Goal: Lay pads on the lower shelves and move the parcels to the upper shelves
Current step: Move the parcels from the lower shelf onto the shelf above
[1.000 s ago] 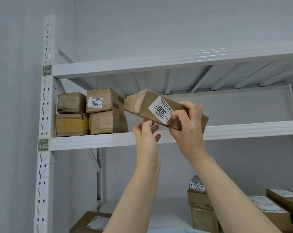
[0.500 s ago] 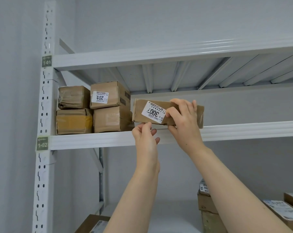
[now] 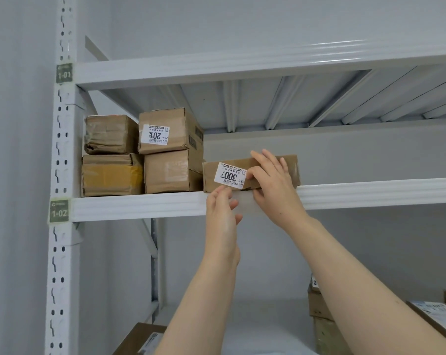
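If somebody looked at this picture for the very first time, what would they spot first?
Probably the flat brown parcel with the big 300 label, lying at the front edge of the shelf tagged 1-02. The right hand lies across its front, and the left hand touches its lower edge. Just to its left, four brown parcels stand stacked two by two.

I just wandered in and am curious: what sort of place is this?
Probably a parcel storeroom or small warehouse: white metal racking with numbered bay tags, holding taped cardboard parcels that bear printed barcode labels.
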